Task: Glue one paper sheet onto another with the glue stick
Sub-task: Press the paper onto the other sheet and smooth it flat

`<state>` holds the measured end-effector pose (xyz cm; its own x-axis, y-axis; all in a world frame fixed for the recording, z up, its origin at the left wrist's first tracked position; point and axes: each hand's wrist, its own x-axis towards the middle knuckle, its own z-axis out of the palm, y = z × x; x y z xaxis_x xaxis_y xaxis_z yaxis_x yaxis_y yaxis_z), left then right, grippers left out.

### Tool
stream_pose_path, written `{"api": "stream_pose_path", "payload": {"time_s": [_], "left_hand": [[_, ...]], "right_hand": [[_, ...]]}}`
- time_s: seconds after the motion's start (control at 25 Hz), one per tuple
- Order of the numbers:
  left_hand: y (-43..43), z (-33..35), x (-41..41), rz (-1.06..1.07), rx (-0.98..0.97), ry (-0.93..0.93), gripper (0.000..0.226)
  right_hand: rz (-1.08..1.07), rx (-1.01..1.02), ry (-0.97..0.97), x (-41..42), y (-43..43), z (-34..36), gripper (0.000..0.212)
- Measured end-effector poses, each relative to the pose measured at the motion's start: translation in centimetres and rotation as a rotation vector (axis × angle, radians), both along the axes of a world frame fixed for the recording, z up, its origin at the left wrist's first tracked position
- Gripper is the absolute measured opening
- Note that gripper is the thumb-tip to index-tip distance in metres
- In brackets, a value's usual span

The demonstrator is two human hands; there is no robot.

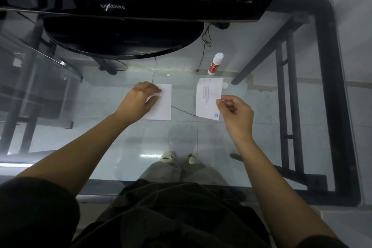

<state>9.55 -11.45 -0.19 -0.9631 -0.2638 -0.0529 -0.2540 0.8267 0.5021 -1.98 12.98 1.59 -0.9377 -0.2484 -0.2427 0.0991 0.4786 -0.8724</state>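
Two small white paper sheets lie on a glass table (100,143). The plain sheet (164,102) is at the left, and my left hand (138,98) rests on its left part, fingers spread flat over it. The printed sheet (208,98), with lines of text and a blue logo, is at the right. My right hand (235,112) pinches its right edge between thumb and fingers. A red and white glue stick (215,64) with its cap on lies on the glass just behind the printed sheet, touched by neither hand.
A black monitor (120,6) with a round base (120,40) stands at the back of the table. The black table frame (330,86) runs along the right side. Thin cables (205,46) show through the glass, and my feet appear below it.
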Motion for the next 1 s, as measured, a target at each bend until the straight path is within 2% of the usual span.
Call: {"api": "stream_pose_path", "payload": {"time_s": [0.12,0.4,0.6,0.68,0.76,0.84,0.88,0.92,1.0], "left_hand": [[-0.2,-1.1,1.1,-0.109,-0.105,-0.061,0.028],[5.0,-2.4,-2.3,-0.185,-0.038,0.039,0.029],[6.5,-2.6,-3.1,-0.145,0.005,0.029,0.03],[6.6,-2.1,-3.2,-0.058,0.044,0.03,0.032],[6.7,-0.5,-3.5,0.158,0.252,0.098,0.028],[6.5,2.0,-4.1,0.359,0.649,0.065,0.025],[6.4,3.0,-4.4,0.39,0.822,0.047,0.023],[6.3,3.8,-4.5,0.382,0.865,0.044,0.021],[6.4,5.0,-4.6,0.367,0.793,0.06,0.019]], "right_hand": [[-0.028,0.008,0.073,-0.5,0.3,0.8,0.015],[-0.084,0.042,0.165,-0.7,1.4,2.2,0.016],[-0.089,0.077,0.21,-0.3,2.3,2.4,0.02],[-0.056,0.081,0.251,-0.1,2.2,2.6,0.021],[0.033,0.113,0.373,0.3,1.8,2.9,0.021],[0.154,0.164,0.518,0.7,0.9,3.1,0.019],[0.207,0.19,0.581,0.9,0.2,3.2,0.018],[0.25,0.216,0.635,1.1,-0.4,3.1,0.017],[0.319,0.252,0.693,1.5,-1.6,3.0,0.016]]}}
